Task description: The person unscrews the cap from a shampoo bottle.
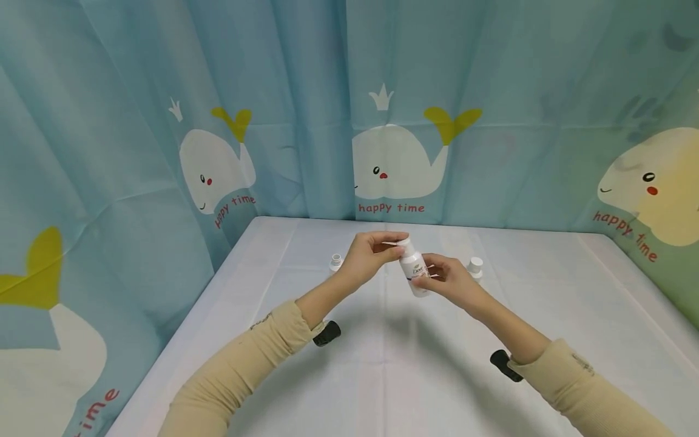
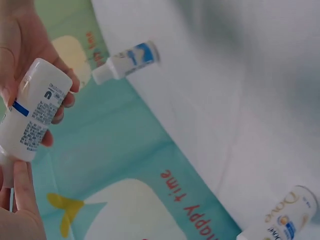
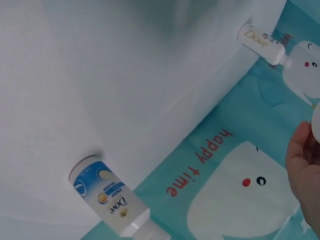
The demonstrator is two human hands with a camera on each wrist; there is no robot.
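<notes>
A white Dove bottle (image 1: 416, 273) is held tilted above the table, its top leaning to the left. My right hand (image 1: 455, 282) grips its body from the right side. The thumb and fingers of my left hand (image 1: 368, 258) pinch the white cap (image 1: 405, 244) at its top. In the left wrist view, the bottle's back label (image 2: 40, 112) with small print faces the camera, both hands around it. Whether the cap is loose or tight cannot be told. In the right wrist view only part of a hand (image 3: 306, 172) shows at the right edge, with a white edge beside it.
Behind my left hand stands a white bottle (image 1: 335, 263) with an uncapped neck. Another white bottle (image 1: 476, 267), capped and blue-labelled, stands behind my right hand. The white-covered table (image 1: 568, 291) meets a blue whale-print curtain (image 1: 317, 91) at back and sides.
</notes>
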